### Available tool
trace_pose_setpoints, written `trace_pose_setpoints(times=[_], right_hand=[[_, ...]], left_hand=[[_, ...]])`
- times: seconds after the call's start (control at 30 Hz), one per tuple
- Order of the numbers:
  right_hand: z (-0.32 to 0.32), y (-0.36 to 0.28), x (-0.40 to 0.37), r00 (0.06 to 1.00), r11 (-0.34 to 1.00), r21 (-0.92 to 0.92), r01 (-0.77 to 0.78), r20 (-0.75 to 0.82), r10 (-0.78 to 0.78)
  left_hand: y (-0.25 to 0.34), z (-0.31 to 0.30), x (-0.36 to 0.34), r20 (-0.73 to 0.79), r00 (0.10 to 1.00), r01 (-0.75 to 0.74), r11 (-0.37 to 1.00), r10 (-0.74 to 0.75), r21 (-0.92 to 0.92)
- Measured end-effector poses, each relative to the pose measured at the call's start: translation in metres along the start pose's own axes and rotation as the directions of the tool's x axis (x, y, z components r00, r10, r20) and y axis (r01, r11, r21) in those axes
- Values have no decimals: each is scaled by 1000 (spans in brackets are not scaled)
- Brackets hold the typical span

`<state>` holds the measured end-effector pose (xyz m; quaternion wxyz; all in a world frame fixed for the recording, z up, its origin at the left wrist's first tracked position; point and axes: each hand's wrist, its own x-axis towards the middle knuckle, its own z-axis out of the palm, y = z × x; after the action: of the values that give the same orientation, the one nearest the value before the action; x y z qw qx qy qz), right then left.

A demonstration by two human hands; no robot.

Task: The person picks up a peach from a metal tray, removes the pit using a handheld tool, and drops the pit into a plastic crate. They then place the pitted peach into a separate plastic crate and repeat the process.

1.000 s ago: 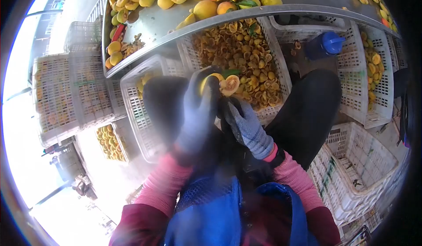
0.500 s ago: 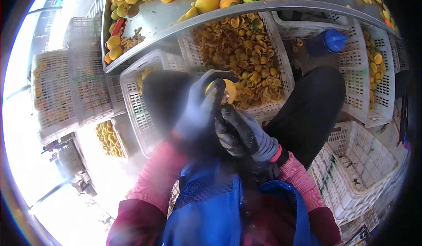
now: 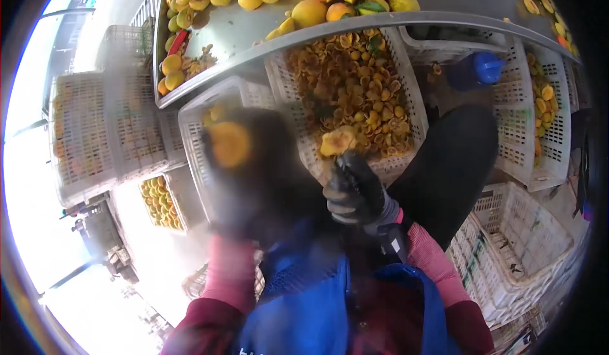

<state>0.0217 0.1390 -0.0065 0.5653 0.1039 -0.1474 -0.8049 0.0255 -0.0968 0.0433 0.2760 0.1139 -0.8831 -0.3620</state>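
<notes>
My left hand [image 3: 236, 193], in a grey and black glove, is smeared by motion above my left knee. A cut yellow peach half [image 3: 229, 144], cut face up, shows at its fingers, overlapping the white crate [image 3: 190, 141] on the left. My right hand [image 3: 356, 193], gloved in black and grey, is closed in a fist, its thumb pointing up. A ragged pale-yellow piece of fruit [image 3: 338, 141] shows right at the thumb tip, over the crate of scraps; I cannot tell what the fist itself is wrapped round.
A white crate [image 3: 415, 104] of peach scraps [image 3: 365, 82] stands between my knees, under the rim of a metal table [image 3: 235, 35] bearing whole and halved peaches [image 3: 309, 14]. A blue jug [image 3: 485, 68] sits right of it. Crates [image 3: 104, 123] are stacked left; another crate [image 3: 526, 228] stands right.
My hands were together around a peach; now they are apart. The left has swung left and toward my knee with a half, while the right has stayed near the middle.
</notes>
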Motion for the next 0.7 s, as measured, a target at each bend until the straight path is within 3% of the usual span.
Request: trace_pose_setpoints(times=[0.03, 0.07, 0.1, 0.13, 0.17, 0.2, 0.27, 0.33, 0.37, 0.4, 0.43, 0.47, 0.5, 0.6, 0.63, 0.7], right_hand=[[-13, 1, -1, 997, 1000, 4, -24, -78, 24], [-20, -2, 0, 987, 999, 3, -50, -153, 50], [-20, -7, 6, 993, 993, -78, -89, 70, 95], [-16, -11, 8, 996, 990, -121, -77, 33, 81], [-11, -14, 10, 998, 985, -160, -63, -3, 63], [-8, -16, 12, 998, 979, -195, -52, -41, 45], [-5, -20, 18, 985, 967, -254, -16, -171, -29], [-11, -19, 23, 914, 933, -361, -5, -379, -142], [-22, -13, 27, 833, 901, -433, -10, -502, -232], [-24, -14, 28, 787, 886, -463, -28, -557, -266], [-25, -15, 29, 735, 871, -489, -52, -609, -298], [-16, -21, 29, 742, 874, -479, -76, -613, -271], [-11, -24, 28, 753, 886, -460, -57, -603, -265], [0, -30, 27, 788, 925, -368, 92, -541, -294], [-1, -31, 26, 754, 899, -430, 78, -565, -335], [-1, -37, 24, 719, 841, -538, 59, -562, -410]], left_hand=[[-23, -24, 20, 21, 999, 35, 999, -35, 17], [-31, -41, 42, 126, 975, 155, 967, -182, 200], [-39, -59, 64, 226, 919, 215, 891, -323, 399], [-29, -66, 76, 226, 893, 59, 598, -389, 800], [-46, -72, 86, 329, 893, -166, 456, -307, 874], [-52, -67, 95, 309, 916, -96, 610, -254, 786], [-1, -13, 125, 240, 954, 30, 856, -178, 516], [26, 45, 149, 386, 920, -42, 961, -70, 274], [32, 75, 160, 398, 916, -148, 871, -58, 468], [33, 105, 171, 438, 899, -207, 870, -12, 448], [26, 132, 179, 507, 858, -357, 803, 81, 477], [20, 153, 188, 649, 761, -426, 767, 17, 479], [12, 176, 191, 650, 760, -445, 711, -23, 545], [18, 180, 208, 746, 663, -488, 721, -61, 492], [19, 178, 207, 745, 664, -463, 747, -64, 477], [20, 167, 194, 615, 788, -364, 832, 35, 419]])
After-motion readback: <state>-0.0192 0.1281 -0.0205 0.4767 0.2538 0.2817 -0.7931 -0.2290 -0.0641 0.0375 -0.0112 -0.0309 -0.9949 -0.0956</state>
